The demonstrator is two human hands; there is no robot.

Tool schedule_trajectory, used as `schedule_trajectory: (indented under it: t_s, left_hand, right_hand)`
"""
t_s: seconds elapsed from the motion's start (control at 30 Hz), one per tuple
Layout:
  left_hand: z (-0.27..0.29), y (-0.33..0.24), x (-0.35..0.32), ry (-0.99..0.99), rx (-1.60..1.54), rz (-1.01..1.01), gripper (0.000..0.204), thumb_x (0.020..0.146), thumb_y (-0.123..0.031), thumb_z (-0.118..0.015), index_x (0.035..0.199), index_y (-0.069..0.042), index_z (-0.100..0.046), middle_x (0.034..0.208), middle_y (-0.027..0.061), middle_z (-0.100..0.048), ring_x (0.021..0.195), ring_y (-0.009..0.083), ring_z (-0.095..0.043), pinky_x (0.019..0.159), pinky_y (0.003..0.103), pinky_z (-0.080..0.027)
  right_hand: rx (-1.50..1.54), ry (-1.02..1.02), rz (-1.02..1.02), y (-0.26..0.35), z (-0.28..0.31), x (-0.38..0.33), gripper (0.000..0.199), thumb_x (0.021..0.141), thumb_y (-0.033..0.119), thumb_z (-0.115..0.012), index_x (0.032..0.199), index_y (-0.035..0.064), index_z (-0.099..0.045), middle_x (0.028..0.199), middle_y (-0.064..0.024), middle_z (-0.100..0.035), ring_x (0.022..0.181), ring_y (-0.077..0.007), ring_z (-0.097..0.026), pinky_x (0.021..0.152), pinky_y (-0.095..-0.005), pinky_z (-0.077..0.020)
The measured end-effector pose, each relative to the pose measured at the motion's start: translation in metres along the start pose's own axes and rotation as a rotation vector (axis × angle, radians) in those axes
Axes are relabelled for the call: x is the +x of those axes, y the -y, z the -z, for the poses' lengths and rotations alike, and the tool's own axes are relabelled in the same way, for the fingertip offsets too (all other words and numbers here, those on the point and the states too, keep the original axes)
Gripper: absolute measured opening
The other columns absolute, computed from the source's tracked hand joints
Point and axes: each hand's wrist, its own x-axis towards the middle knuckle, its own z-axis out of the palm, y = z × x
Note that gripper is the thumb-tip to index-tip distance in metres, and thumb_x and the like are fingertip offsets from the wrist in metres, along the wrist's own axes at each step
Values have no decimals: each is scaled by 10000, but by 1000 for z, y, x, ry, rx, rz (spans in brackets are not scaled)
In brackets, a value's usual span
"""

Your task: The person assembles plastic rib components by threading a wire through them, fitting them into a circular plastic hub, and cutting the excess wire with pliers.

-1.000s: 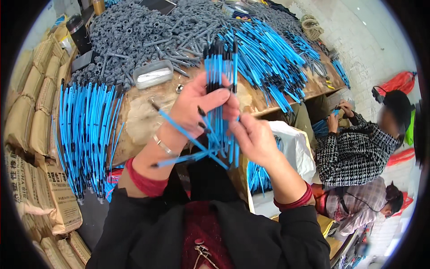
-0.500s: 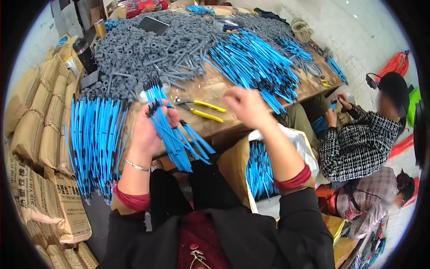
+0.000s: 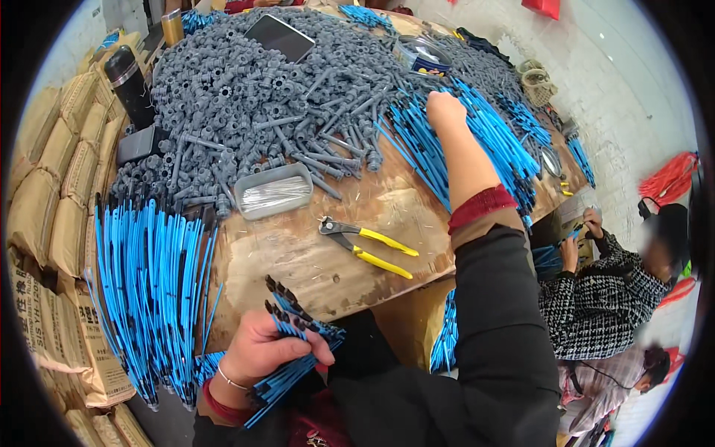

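Note:
My left hand (image 3: 272,346), low in front of me near the table's front edge, is closed round a bundle of slim blue plastic rods with black ends (image 3: 290,372). Reaching far to the right, my right hand (image 3: 445,112) is on the big pile of similar blue rods (image 3: 488,127). Its fingers curl down out of sight, so what they grip is hidden. Between the hands, end-cutting pliers with yellow handles (image 3: 383,240) lie on the wooden table (image 3: 298,261). Beyond them sits a small grey dish (image 3: 261,213) of thin metal pins.
Grey plastic fittings (image 3: 223,97) are heaped across the table, with a dark tablet-like device (image 3: 281,39) on top. More blue rods (image 3: 153,276) hang over the left edge. A black flask (image 3: 128,86) and stacked brown sacks (image 3: 45,201) stand left. A co-worker (image 3: 603,287) sits at right.
My right hand has moved from beside the pliers up and away onto the right-hand rod pile. My left hand has come down toward me with its bundle, uncovering the dish of pins.

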Motion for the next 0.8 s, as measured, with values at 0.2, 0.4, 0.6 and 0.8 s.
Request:
schedule_trajectory:
  t_s: [0.2,0.4,0.6,0.8]
  left_hand:
    - [2,4,3,-83,-49,-4,145,812,-4,-557,951,39,-560,838,167,-634,774,235,-627,729,334,-505]
    - [-2,15,-3,-83,-14,-136,146,827,-66,-566,948,15,-555,833,148,-632,782,227,-625,727,338,-508]
    - [-15,28,-3,-167,21,-96,168,826,-109,-576,957,-8,-549,803,138,-628,750,233,-622,704,345,-505]
    - [-9,33,8,-275,-52,-179,220,830,-136,-582,1013,-26,-527,831,124,-623,746,219,-612,687,340,-500]
  right_hand:
    - [-48,84,-47,15,-3,0,205,789,109,-492,898,57,-658,970,-155,-637,908,-309,-621,709,-417,-515]
    - [-112,-195,48,14,24,-35,195,811,107,-492,959,37,-598,932,-139,-634,839,-301,-624,699,-409,-513]
    - [234,-691,396,9,124,-105,179,878,136,-465,956,8,-563,842,-115,-627,741,-240,-620,696,-315,-490]
    - [1686,270,465,15,199,-272,229,915,121,-455,1052,-37,-548,759,-77,-624,650,-130,-596,602,-266,-492]
